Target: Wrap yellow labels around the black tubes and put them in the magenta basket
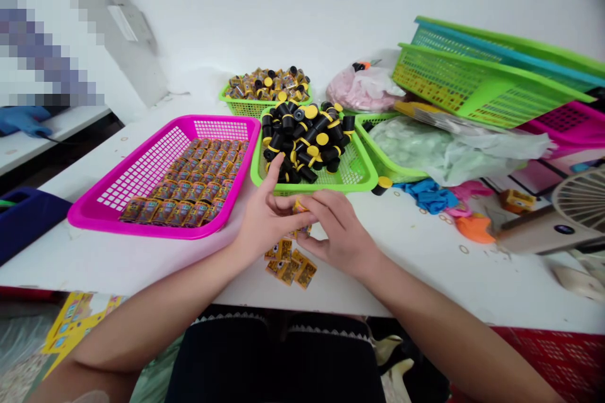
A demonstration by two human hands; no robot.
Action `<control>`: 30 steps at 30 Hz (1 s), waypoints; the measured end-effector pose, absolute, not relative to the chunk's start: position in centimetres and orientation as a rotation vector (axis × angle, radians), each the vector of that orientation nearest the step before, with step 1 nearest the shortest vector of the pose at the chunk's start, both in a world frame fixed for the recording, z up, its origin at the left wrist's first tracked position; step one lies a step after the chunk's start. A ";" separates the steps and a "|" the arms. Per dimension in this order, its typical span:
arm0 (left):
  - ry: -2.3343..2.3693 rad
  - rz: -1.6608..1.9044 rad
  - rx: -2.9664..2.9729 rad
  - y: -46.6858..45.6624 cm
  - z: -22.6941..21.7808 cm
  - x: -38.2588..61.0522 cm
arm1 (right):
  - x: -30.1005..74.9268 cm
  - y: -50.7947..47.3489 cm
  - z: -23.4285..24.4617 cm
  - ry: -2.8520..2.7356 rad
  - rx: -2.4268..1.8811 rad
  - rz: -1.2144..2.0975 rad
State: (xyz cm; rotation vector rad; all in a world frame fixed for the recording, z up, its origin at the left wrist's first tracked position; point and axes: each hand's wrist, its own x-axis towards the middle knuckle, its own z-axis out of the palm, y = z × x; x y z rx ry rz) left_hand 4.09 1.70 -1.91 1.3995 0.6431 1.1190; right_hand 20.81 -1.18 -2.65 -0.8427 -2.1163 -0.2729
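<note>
At the front middle of the table, my left hand [267,217] and my right hand [339,233] meet, fingers closed on a small yellow-capped cylinder [299,206]. A patterned wrap partly shows on it; the fingers hide most of it. My left index finger points up, away from the grip. Just below the hands lie several flat yellow-brown printed sleeves [289,264]. Beyond the hands, a green basket [362,170] holds a heap of black cylinders [307,135] with yellow caps. To the left, a pink basket [161,233] holds rows of wrapped cylinders [193,182].
Behind stands another green basket [246,108] of wrapped cylinders. Stacked baskets [472,85], plastic bags [425,145] and a small fan [543,220] fill the right side. A loose black cylinder [382,186] stands beside the green basket. At far left is a dark blue bin [33,227].
</note>
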 end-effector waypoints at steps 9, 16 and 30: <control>0.684 1.090 1.755 1.6 0.1 2.7 | 22.8 -1.4 -1.1 -1.990 -0.819 -0.158; 1.374 1.036 2.186 1.8 5.9 -7.4 | 25.4 7.5 1.8 -1.986 -1.558 0.376; 2.207 0.326 2.088 9.9 4.5 -19.1 | 24.2 11.5 1.8 -2.138 -1.645 0.679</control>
